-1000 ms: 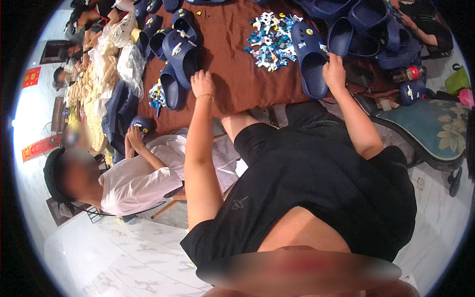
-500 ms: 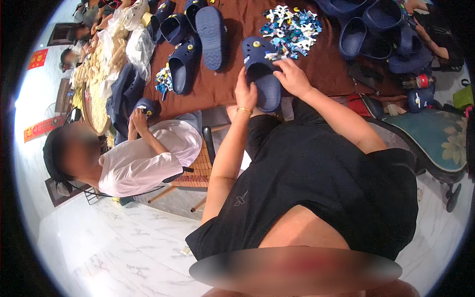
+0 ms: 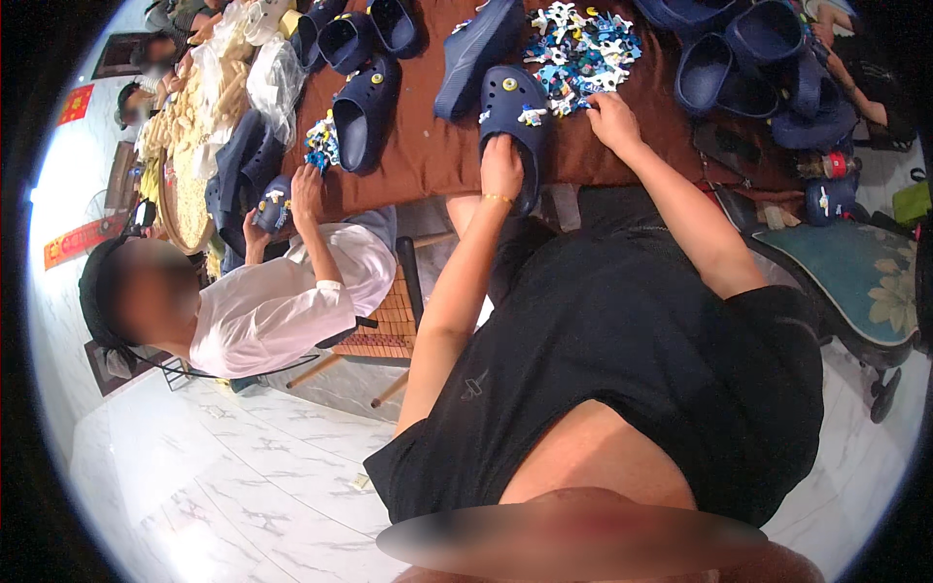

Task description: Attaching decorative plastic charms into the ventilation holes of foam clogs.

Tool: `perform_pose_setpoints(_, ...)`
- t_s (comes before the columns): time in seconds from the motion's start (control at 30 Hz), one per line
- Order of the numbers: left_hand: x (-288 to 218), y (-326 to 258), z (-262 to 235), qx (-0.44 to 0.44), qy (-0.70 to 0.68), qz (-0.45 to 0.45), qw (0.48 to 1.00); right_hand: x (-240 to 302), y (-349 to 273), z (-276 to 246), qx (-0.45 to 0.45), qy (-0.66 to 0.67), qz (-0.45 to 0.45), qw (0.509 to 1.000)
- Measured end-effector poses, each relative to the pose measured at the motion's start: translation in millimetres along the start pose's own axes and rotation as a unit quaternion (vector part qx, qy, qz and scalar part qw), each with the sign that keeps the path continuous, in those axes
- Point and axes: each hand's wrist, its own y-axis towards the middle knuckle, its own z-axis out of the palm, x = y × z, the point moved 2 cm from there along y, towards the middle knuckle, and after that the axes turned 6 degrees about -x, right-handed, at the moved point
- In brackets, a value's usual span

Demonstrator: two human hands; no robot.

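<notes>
A navy clog (image 3: 518, 121) with small charms on its top lies on the brown table (image 3: 428, 155) near the front edge. My left hand (image 3: 502, 167) grips the clog's heel end. My right hand (image 3: 610, 115) rests beside it at the edge of a pile of small blue and white charms (image 3: 580, 47), fingers curled; whether it pinches a charm I cannot tell. Another navy clog (image 3: 475, 53) lies on its side just left of the first.
More navy clogs lie at the far left (image 3: 363, 109) and far right (image 3: 748, 49). A person in a white shirt (image 3: 282, 301) sits at my left holding a clog (image 3: 275, 201). Plastic bags (image 3: 262, 68) and a chair with a floral cushion (image 3: 860, 282) flank the table.
The view has shifted, bringing the table nearer. My right hand left the clog and went to the charm pile. My left hand stays on the clog's heel.
</notes>
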Motion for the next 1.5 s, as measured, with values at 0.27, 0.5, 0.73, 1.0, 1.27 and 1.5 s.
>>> perform_pose_setpoints(0.27,23.2,9.1,5.6,0.115,0.075,0.079,0.987,17.6,15.2,19.3,-0.006,0.007,-0.076,0.997)
perform_pose_setpoints(0.5,33.0,6.2,-12.6,0.199,0.033,0.088,0.976,33.3,31.9,30.3,0.010,-0.107,-0.116,0.987)
perform_pose_setpoints(0.73,44.2,1.4,18.7,0.126,0.145,0.069,0.979,37.4,52.1,21.0,-0.029,0.049,-0.075,0.996)
perform_pose_setpoints(1.0,47.5,-3.0,22.5,0.117,0.151,0.041,0.981,100.6,62.5,47.2,0.002,0.190,-0.255,0.948)
perform_pose_setpoints(1.27,51.4,-4.0,27.7,0.085,0.141,0.077,0.983,99.9,42.8,54.6,0.001,0.076,-0.409,0.909)
perform_pose_setpoints(1.5,60.4,-5.7,37.9,0.094,0.120,0.063,0.986,101.8,43.2,42.3,0.013,-0.001,-0.509,0.861)
